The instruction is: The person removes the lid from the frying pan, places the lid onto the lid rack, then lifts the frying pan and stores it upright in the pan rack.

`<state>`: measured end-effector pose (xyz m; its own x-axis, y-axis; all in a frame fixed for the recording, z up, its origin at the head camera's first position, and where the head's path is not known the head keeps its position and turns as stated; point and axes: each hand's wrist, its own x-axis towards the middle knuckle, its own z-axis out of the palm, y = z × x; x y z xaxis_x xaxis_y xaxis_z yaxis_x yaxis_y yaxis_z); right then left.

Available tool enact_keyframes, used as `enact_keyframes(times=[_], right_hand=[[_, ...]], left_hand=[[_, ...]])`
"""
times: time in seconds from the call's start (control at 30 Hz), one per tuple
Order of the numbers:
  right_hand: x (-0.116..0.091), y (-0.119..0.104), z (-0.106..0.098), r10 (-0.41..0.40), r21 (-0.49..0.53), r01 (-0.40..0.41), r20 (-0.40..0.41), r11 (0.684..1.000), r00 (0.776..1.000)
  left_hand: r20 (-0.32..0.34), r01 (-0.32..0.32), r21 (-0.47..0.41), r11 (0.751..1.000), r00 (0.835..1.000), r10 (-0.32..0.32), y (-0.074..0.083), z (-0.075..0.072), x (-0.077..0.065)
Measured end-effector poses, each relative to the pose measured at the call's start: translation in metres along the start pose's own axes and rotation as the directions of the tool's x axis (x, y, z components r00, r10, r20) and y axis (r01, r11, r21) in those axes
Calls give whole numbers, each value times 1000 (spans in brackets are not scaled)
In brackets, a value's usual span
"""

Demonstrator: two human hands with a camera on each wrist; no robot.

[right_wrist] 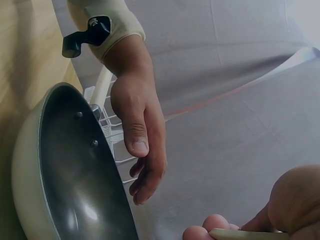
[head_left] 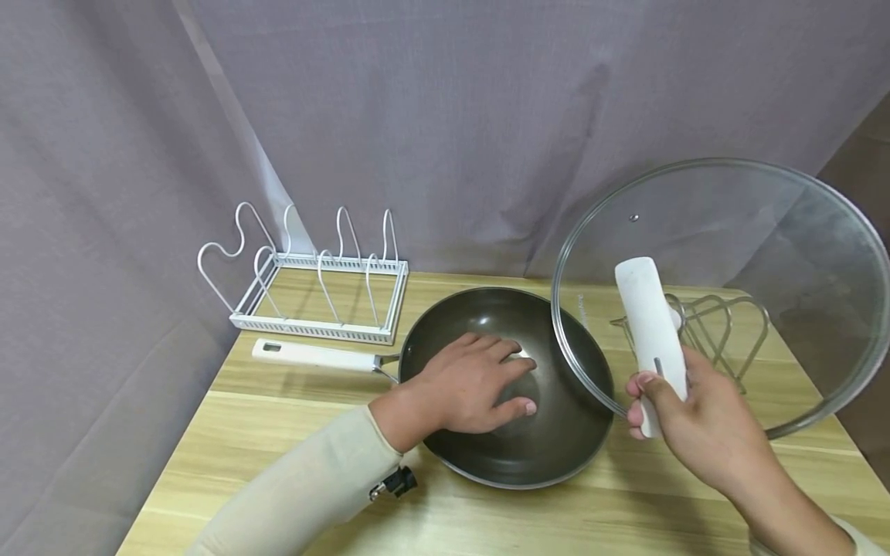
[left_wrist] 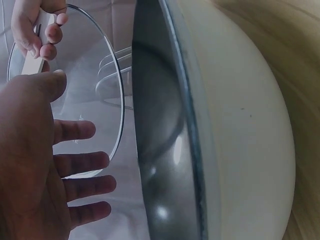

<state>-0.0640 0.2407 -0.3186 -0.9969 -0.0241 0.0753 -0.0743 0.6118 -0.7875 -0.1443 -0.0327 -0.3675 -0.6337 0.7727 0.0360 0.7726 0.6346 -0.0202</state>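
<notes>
My right hand grips the white handle of a large round glass lid, which is raised at the right and tilted toward me. A dark-lined frying pan with a cream outside sits on the table, its white handle pointing left. Above the pan hovers my left hand, palm down, fingers spread and holding nothing. In the right wrist view the left hand stands over the pan's rim, apart from its inner surface.
A white wire rack with upright loops stands at the back left, close to the pan handle. Behind the glass lid, a smaller metal wire rack shows at the right. Grey cloth hangs along the wooden table's back edge.
</notes>
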Motion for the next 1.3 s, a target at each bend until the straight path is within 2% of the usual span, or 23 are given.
enact_keyframes(times=[0.53,0.77,1.0,1.3], right_hand=[[1,0,-4,-11,4,11,2,1000,1000],[1,4,-7,-10,-39,10,-15,999,1000],[2,5,-10,-6,-84,5,-14,996,1000],[0,6,-11,-3,-91,2,-15,996,1000]], left_hand=[[3,3,-10,1000,1000,-3,3,-1,5],[4,1,-6,1000,1000,-1,5,-4,8],[0,-3,-6,1000,1000,3,6,-2,11],[-4,-8,0,1000,1000,8,7,-1,13]])
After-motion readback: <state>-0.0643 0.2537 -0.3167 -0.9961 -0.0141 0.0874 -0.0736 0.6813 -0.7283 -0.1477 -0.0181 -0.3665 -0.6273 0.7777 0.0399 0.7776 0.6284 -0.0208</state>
